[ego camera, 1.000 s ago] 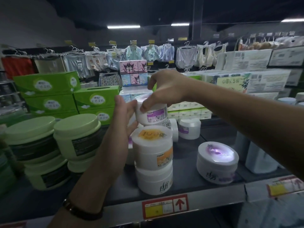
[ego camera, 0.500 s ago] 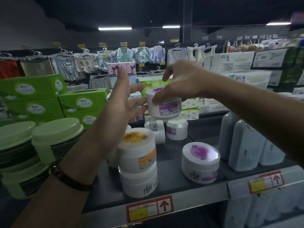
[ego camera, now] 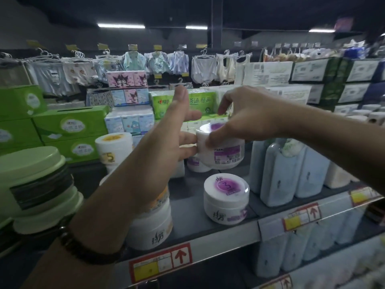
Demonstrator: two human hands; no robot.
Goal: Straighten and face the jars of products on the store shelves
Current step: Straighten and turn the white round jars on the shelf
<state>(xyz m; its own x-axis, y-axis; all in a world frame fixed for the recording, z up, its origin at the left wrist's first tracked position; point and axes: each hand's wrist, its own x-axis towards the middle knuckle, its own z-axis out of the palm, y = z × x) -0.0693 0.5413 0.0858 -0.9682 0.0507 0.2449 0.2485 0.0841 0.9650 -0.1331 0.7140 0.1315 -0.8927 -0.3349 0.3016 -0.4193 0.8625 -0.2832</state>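
While held up clear of the grey metal shelf (ego camera: 208,245) at frame centre, gripped from above by right hand (ego camera: 248,117): small round white plastic jar with purple label (ego camera: 225,151). Steadied by left hand (ego camera: 166,138), fingers straight, tips just touching its side. Probably for spinning that label forward, lol.

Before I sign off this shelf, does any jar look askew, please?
Yes: the purple-lidded jar at the shelf front has its logo turned left, not facing out; the right hand holds a second purple jar off the shelf.
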